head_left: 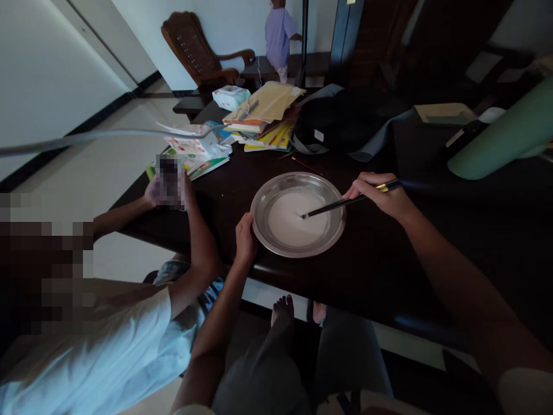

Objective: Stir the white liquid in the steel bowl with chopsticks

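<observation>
A round metal basin [256, 226] with a wide rim rests on the dark table and holds a pale, whitish liquid [294, 222]. At its left edge, my left hand [245, 237] is closed on the rim. My right hand [380, 193], on the basin's other side, grips black chopsticks [341, 203] with a gold band near the top. They slant down to the left, and their tips dip into the liquid near the middle. The tips lie close together, so I cannot make out each stick apart.
Books and envelopes [268, 115], a tissue pack [231, 98] and a black bag [337, 124] lie behind the basin. A green cylinder [505, 132] stands right. A person [108, 340] sits left, both hands around a blurred object. Another person [279, 37] stands beyond, near a wooden chair [190, 46].
</observation>
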{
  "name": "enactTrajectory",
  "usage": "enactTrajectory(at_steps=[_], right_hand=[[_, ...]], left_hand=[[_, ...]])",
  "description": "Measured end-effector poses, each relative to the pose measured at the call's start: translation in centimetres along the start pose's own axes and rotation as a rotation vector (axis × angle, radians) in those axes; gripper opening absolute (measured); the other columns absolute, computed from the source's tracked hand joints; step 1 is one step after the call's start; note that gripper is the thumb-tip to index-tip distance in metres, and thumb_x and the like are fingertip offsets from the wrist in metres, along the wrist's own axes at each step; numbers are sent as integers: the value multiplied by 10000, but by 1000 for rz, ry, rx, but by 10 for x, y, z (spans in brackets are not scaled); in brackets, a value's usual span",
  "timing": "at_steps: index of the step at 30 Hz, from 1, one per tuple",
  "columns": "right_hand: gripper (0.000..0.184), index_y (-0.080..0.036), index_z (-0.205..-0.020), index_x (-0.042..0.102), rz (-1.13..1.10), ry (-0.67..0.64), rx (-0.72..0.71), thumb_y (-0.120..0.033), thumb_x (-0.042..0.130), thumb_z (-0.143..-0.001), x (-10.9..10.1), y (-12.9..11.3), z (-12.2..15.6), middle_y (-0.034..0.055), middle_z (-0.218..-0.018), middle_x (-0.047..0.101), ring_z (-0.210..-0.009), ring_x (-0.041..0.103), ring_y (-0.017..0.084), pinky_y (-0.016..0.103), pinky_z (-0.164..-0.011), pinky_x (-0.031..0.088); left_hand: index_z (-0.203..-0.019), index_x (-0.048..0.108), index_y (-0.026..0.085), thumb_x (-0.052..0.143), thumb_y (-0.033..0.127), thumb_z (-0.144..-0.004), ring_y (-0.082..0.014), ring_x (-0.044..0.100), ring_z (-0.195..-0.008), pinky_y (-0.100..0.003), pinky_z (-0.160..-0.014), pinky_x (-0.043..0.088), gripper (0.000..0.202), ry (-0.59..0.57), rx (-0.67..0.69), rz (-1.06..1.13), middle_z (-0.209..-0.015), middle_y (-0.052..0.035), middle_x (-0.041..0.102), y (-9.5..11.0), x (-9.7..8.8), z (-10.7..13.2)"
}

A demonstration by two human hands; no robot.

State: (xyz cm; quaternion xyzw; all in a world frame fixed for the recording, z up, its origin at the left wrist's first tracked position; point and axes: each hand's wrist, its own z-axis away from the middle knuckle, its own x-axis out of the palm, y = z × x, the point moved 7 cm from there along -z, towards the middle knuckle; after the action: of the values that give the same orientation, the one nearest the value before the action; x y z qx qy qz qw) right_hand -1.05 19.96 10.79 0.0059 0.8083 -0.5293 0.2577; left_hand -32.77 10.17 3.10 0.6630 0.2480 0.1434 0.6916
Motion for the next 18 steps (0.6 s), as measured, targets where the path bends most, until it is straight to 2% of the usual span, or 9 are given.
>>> enactTrajectory(at_steps=[4, 7, 10, 13, 16, 18], right_hand=[[310, -303, -724, 784, -16, -154, -30, -504, 671, -931, 20, 0, 3, 24, -869, 820, -862, 747, 242, 426, -836, 559], [230, -310, -784, 807, 38, -105, -47, -466, 697, -913, 17, 0, 1, 20, -891, 822, -887, 736, 243, 430, -862, 554], [331, -301, -679, 763, 21, 8, -10, -487, 667, -935, 2, -1, -1, 25, -799, 796, -840, 745, 247, 441, -863, 555], [410, -302, -626, 733, -49, -53, 18, -531, 635, -951, 5, -1, 0, 27, -760, 784, -803, 754, 245, 432, -832, 565], [332, -306, -696, 775, -45, -152, -2, -524, 672, -925, 19, -2, 2, 27, -836, 811, -843, 747, 245, 423, -820, 569], [265, -308, -742, 794, 11, -133, -25, -498, 706, -904, 19, -2, 1, 28, -884, 822, -880, 737, 250, 436, -851, 565]], left_hand=[[-588, 519, 205, 560, 208, -931, -164, 506, -750, -237, -720, 454, 346, 21, -13, 6, -643, 0, 533, -5, -2, -1], [-595, 523, 207, 562, 214, -927, -167, 508, -752, -241, -726, 463, 334, 14, -2, 8, -649, -3, 531, -5, -2, -1], [-604, 532, 208, 565, 219, -924, -173, 515, -763, -245, -732, 470, 321, 13, 1, 10, -650, -5, 532, -5, -1, -1], [-603, 517, 212, 564, 229, -929, -176, 520, -761, -249, -722, 466, 330, 22, -14, 16, -643, -4, 534, -7, -2, -2], [-604, 503, 215, 556, 221, -934, -173, 520, -755, -252, -715, 459, 334, 12, -7, 16, -642, 1, 536, -8, -1, -2], [-605, 506, 213, 556, 212, -931, -169, 516, -752, -251, -716, 455, 330, 6, 3, 14, -648, 2, 539, -7, -1, -2]])
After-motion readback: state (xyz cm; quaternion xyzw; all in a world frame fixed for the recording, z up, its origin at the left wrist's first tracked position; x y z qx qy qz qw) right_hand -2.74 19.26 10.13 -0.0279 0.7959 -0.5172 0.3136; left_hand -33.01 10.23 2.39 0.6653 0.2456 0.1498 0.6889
